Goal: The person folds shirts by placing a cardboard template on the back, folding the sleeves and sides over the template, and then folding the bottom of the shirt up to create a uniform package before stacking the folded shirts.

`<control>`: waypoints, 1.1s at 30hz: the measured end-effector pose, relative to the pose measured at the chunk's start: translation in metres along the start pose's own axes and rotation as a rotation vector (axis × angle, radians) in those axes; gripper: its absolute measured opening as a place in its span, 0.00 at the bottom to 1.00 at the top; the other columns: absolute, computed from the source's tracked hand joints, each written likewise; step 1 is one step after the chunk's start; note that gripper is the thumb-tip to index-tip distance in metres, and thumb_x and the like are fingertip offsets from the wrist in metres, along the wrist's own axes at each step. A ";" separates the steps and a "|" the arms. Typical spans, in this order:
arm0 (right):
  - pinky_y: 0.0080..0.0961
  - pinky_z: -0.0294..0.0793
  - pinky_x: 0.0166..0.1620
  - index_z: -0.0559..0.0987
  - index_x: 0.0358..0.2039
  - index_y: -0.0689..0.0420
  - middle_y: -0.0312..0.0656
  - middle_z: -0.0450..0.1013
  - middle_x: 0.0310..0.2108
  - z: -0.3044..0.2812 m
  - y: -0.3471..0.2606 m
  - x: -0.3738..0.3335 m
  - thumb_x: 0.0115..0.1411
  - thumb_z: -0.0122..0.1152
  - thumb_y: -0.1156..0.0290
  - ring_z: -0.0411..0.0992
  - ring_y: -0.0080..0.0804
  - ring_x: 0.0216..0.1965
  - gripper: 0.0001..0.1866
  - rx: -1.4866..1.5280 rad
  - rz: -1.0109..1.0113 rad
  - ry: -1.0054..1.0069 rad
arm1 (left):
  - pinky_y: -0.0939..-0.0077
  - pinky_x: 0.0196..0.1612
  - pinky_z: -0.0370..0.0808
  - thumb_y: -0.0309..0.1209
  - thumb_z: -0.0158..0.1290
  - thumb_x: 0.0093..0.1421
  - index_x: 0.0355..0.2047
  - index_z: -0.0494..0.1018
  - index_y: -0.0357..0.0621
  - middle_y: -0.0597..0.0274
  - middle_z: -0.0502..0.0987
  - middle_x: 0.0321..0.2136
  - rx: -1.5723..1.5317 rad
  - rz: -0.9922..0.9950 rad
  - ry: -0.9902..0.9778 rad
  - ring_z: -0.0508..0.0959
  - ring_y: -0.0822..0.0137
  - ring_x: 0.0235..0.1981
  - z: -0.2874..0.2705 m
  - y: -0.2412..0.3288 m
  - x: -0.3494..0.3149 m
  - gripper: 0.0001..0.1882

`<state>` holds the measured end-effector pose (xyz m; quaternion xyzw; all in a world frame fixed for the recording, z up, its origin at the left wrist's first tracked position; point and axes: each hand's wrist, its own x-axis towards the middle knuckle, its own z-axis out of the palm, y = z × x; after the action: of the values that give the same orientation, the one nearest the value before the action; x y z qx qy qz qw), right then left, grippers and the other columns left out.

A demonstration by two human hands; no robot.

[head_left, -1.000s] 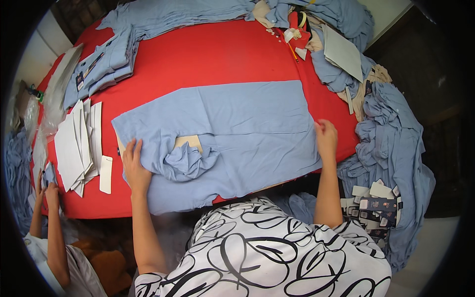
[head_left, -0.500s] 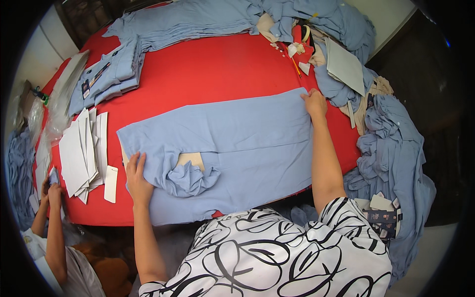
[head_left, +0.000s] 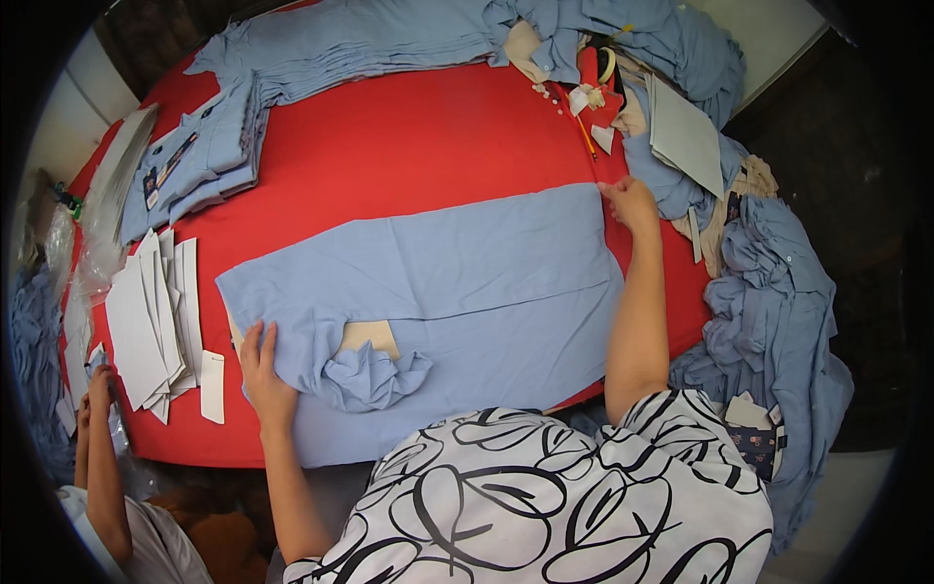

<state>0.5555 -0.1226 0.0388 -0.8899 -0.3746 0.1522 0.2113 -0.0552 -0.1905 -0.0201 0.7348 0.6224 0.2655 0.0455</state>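
Note:
A light blue shirt [head_left: 467, 282] lies spread face down across the red table in front of me. Flat on its left edge rests my left hand [head_left: 263, 375], fingers stretched out. My right hand [head_left: 632, 202] pinches the shirt's far right corner between thumb and fingers. A sleeve [head_left: 375, 378] is bunched up on the near left part of the shirt. Behind that bunch, a cream card [head_left: 370, 338] shows, partly covered by cloth; a narrow cream edge also peeks out beside my left hand.
White boards [head_left: 156, 321] fan out at left, with a white tag [head_left: 212, 387] beside them. Folded shirts [head_left: 204, 156] and a long shirt stack [head_left: 370, 54] lie behind. Rumpled garments [head_left: 769, 282] heap at right, near a pencil [head_left: 588, 138]. A co-worker's hands [head_left: 95, 399] are at lower left.
The whole view has shifted slightly. My right hand still pinches the corner, its fingers now more stretched toward it; my left hand remains on the shirt's left edge.

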 end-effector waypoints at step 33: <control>0.34 0.71 0.55 0.71 0.31 0.57 0.39 0.73 0.35 0.046 0.073 -0.067 0.56 0.56 0.79 0.73 0.34 0.44 0.04 1.631 -0.104 -0.219 | 0.57 0.65 0.62 0.35 0.65 0.47 0.58 0.72 0.47 0.56 0.67 0.61 0.012 -0.009 -0.020 0.64 0.49 0.62 -0.002 0.000 0.002 0.35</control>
<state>0.5350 -0.2059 -0.0292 -0.4185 -0.2055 0.4525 0.7602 -0.0557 -0.1890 -0.0177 0.7348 0.6270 0.2541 0.0485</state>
